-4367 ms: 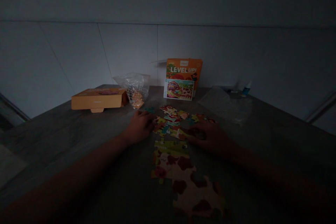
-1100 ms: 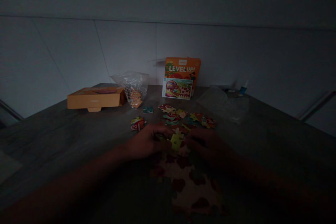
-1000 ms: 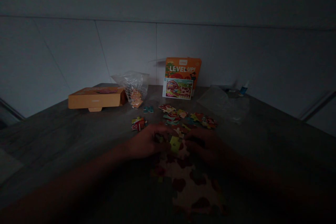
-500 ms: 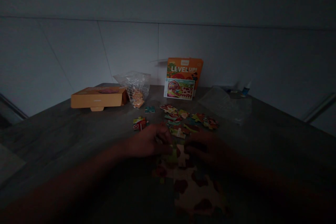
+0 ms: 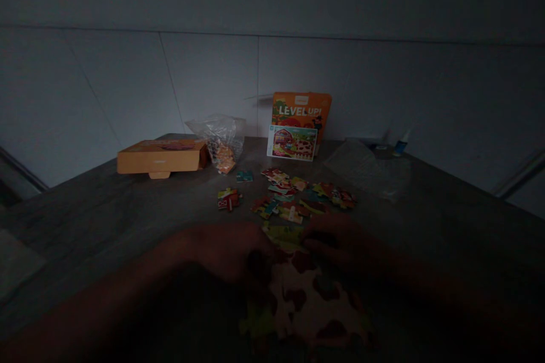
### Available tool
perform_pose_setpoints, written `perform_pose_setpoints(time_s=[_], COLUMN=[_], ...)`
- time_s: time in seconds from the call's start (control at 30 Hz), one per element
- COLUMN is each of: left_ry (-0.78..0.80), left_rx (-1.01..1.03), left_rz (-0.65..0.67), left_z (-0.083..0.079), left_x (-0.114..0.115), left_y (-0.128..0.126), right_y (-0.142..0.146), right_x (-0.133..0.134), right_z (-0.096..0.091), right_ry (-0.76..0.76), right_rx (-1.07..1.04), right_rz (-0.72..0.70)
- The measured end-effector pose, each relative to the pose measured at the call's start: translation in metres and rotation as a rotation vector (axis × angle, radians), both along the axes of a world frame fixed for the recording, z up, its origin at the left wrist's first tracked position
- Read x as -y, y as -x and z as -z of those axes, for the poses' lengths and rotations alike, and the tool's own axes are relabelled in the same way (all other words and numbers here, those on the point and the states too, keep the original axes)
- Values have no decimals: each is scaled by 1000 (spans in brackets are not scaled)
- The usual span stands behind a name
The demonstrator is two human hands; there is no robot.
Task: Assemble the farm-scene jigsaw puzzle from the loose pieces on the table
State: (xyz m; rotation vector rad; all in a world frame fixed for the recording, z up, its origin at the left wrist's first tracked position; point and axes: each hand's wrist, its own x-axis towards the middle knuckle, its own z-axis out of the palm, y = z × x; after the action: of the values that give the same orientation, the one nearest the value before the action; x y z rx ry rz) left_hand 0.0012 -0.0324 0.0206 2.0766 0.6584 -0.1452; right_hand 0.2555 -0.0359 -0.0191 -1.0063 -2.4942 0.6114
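Observation:
Dim light makes my hands hard to read. My left hand (image 5: 232, 249) is curled at the left edge of a partly joined jigsaw puzzle (image 5: 315, 300), which shows a pinkish cow with dark red spots. Its fingertips press on the puzzle pieces there and cover part of them. Across from it, my right hand (image 5: 336, 241) pinches the right end of a green puzzle piece (image 5: 283, 233) lying along the top of the cow section. Another yellow-green piece (image 5: 258, 320) shows at the lower left of the section.
Loose puzzle pieces (image 5: 289, 187) lie in a heap beyond my hands. A barn piece (image 5: 229, 199) and a teal piece (image 5: 244, 176) lie left of it. Behind stand a picture card (image 5: 292, 143), an orange box (image 5: 159, 157), bagged pieces (image 5: 223, 142) and a clear bag (image 5: 370, 167).
My left hand has moved down and nearer, to the puzzle's left edge. The green and spotted pieces between my hands have come down against the cow section.

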Motion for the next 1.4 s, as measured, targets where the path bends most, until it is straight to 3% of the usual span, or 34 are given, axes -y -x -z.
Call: perform_pose_setpoints(time_s=[0.23, 0.5, 1.4], left_ry=[-135, -115, -89], left_rx=[32, 117, 202], left_rz=[-34, 110, 145], left_z=[0, 6, 13], left_x=[7, 9, 9], left_y=[-1, -3, -1], right_y=[1, 2, 1], right_x=[2, 2, 2], right_z=[-1, -2, -1], right_ry=[4, 20, 19], right_rx=[2, 30, 40], right_rz=[8, 13, 32])
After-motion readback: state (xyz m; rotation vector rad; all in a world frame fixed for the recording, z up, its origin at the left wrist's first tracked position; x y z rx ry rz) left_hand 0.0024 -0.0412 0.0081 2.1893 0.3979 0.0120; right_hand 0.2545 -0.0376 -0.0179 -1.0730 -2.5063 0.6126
